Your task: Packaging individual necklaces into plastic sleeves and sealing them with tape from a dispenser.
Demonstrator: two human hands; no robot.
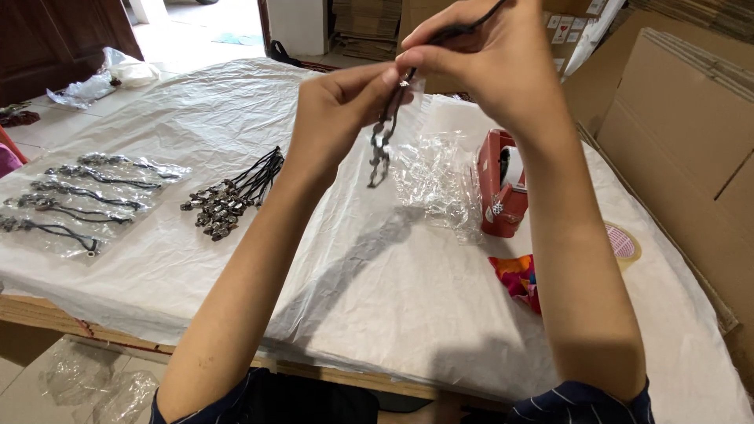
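Observation:
Both hands are raised above the table. My left hand [339, 110] pinches the top of a small clear plastic bag [402, 110] together with a dark metal pendant [380, 153] that hangs down from it. My right hand [479, 55] holds the pendant's black cord [463, 30] just above, fingers closed on it. A bunch of similar pendants on black cords [228, 200] lies on the white plastic sheet [377, 290] to the left. Several bagged pendants [71, 200] lie in a row at the far left.
A red tape dispenser [501, 184] stands right of a heap of clear bags [436, 180]. A bright cloth scrap [518, 279] and a tape roll [624, 243] lie further right. Cardboard boxes [675, 118] line the right side. Crumpled plastic [102, 381] lies on the floor.

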